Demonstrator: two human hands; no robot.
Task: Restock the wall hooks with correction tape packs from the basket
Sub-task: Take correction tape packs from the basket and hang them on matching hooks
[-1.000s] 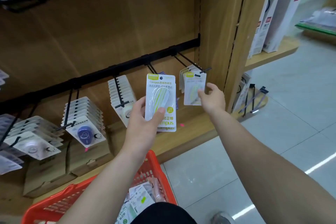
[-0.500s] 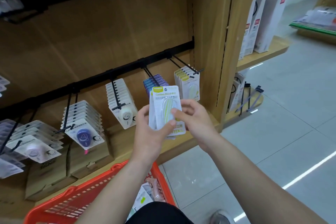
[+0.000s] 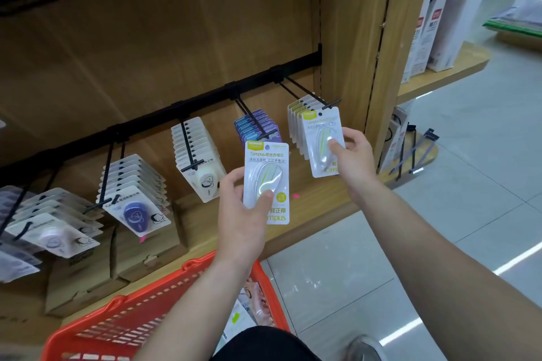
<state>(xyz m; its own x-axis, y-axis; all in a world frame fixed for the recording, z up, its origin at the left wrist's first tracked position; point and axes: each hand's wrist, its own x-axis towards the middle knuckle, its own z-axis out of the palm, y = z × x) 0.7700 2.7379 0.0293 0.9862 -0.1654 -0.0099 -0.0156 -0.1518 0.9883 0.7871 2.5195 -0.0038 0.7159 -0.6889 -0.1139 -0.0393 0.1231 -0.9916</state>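
While the left hand (image 3: 243, 214) grips one green correction tape pack (image 3: 267, 182) above the red basket (image 3: 152, 302), the right hand (image 3: 353, 158) pinches another pack (image 3: 321, 141) against the rightmost hook's (image 3: 311, 94) tip.

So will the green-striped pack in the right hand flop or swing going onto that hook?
The pack, pinched low by the right hand, stands flat, so probably stiff card and light. Its glossy blister may be slippery. Once on the hook it will likely swing.

Basket (image 3: 140, 316) below hooks (image 3: 308, 92); L hand (image 3: 240, 214) pack (image 3: 267, 182) left of R hand (image 3: 355, 155) pack (image 3: 321, 141).
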